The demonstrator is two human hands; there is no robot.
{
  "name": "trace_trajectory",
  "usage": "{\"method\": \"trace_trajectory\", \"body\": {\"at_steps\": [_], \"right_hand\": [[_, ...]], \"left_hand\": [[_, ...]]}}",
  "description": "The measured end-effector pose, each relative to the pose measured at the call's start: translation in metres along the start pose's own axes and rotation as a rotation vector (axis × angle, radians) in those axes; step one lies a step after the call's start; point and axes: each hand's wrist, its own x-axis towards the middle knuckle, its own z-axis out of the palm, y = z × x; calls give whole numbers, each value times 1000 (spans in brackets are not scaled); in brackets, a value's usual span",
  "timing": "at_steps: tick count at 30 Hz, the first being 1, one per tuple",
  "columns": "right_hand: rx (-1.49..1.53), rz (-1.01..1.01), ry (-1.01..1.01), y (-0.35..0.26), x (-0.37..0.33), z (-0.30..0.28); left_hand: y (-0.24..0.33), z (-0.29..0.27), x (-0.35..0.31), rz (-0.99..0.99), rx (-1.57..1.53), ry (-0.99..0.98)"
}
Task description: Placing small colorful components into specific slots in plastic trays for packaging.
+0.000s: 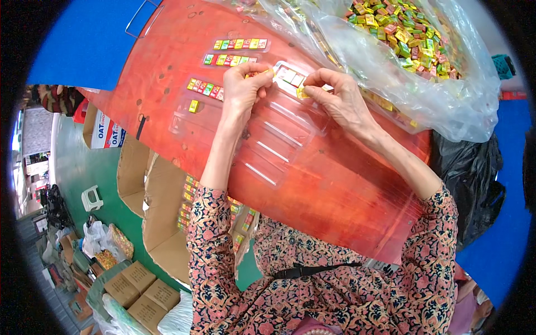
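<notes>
Seen from above, two bare hands meet over a red table (335, 190). Directly between their fingertips lies a small clear tray (293, 68) holding a short row of pale-faced pieces. Its long axis slants from beside the left fingertips, on the far side, down toward the right fingertips, on the side closer to the body. The right hand (339, 96) is nearer the row's lower end, thumb and finger pinched on a yellow wrapped piece (302, 92) right at that end. The left hand (243, 87) is narrowed at the opposite end; I cannot tell whether it grips the tray or a piece. Filled strips (240, 44) lie left of and beyond the left hand; a clear plastic bag (463, 111) of wrapped pieces sits beyond the right hand.
</notes>
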Motion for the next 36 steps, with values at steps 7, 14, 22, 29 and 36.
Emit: {"method": "trace_trajectory", "body": {"at_steps": [7,14,22,29,36], "right_hand": [[-90,38,-86,7,1,-6],[-101,90,-95,15,1,-18],[-158,53,-70,27,0,-31],[-157,81,-77,41,1,-33],[44,265,-143,26,-6,-41]], "left_hand": [[-5,23,24,129,186,121],[-6,38,28,308,644,238],[-10,38,29,449,739,226],[-12,41,34,462,874,201],[-6,35,28,389,650,167]]}}
